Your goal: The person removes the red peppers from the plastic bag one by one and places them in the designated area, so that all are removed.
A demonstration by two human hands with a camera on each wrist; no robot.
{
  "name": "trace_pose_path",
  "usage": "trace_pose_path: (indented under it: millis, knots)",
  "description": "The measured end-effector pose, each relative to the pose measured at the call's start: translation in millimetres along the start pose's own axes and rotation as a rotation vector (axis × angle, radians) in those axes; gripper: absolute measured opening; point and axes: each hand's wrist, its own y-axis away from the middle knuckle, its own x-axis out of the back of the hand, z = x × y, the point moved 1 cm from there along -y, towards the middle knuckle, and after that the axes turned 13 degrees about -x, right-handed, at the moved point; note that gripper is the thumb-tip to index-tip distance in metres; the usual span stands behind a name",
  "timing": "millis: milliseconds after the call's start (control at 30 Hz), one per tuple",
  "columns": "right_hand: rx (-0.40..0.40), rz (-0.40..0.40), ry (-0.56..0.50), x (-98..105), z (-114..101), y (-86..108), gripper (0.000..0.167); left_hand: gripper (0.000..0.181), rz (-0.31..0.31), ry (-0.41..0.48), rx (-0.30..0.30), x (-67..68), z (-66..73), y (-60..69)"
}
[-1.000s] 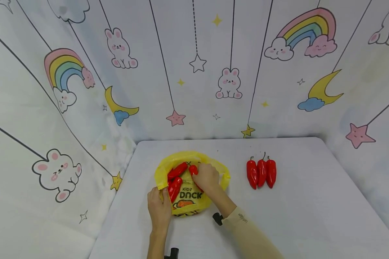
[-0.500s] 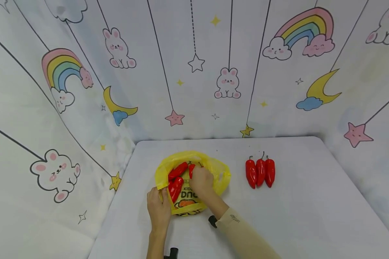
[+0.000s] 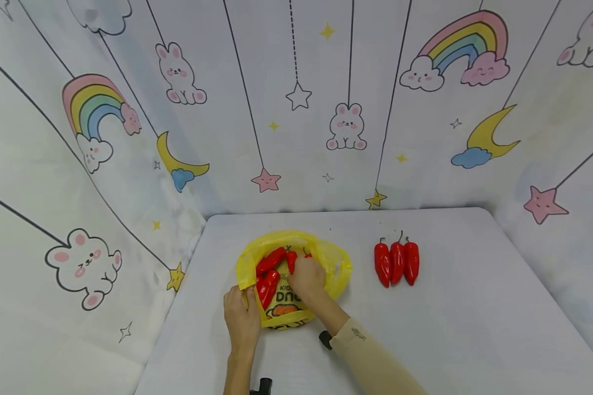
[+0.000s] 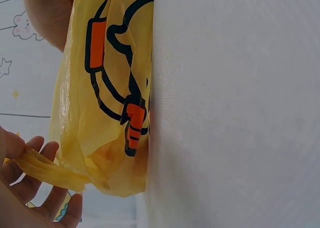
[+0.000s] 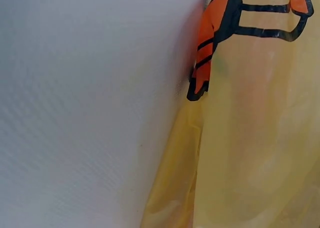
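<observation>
A white desk [image 3: 474, 307] with rounded far corners spreads beneath the fingers [image 4: 73, 210]. Beyond them and to both sides rises a pale cloth [image 3: 425, 164], slightly creased, printed with a rabbit [image 3: 85, 269] left of them and a moon [image 3: 491, 134] and rainbow [image 3: 454, 43] beyond, rightward. The light is soft.

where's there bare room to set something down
Widest: the table right of the three loose peppers and in front of them. Smaller: between them and the bag, and left of the bag. Crowded: the bag, with more peppers inside, left hand at its rim, right hand inside.
</observation>
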Motion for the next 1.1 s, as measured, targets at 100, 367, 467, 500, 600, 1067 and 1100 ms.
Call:
trace_pose_path:
  millis: [100, 367, 467, 500, 600, 1067, 1100]
  knots:
    - [0.001, -0.004, -0.028, 1, 1, 1.0, 0.025, 0.01, 0.004, 0.002, -0.002, 0.0, -0.8, 0.4]
    - [0.015, -0.008, -0.117, 7, 3, 5.0, 0.023, 0.011, 0.003, -0.001, -0.007, -0.2, -0.4, 0.6]
    - [0.012, -0.024, -0.152, 10, 3, 5.6, 0.025, 0.012, 0.002, -0.004, -0.005, -1.2, -1.4, 0.5]
    - [0.008, -0.029, -0.163, 12, 3, 5.7, 0.026, 0.012, 0.002, -0.007, -0.003, -1.6, -1.7, 0.5]
    - [-0.001, -0.034, -0.178, 16, 3, 5.9, 0.027, 0.012, 0.002, -0.007, -0.002, -2.4, -2.6, 0.4]
    - [0.01, -0.043, -0.244, 35, 7, 17.0, 0.036, 0.014, -0.01, 0.0, 0.007, -1.0, -1.5, -1.0]
    - [0.009, -0.043, -0.25, 36, 7, 18.2, 0.036, 0.014, -0.011, 0.001, 0.01, -0.5, -1.2, -1.2]
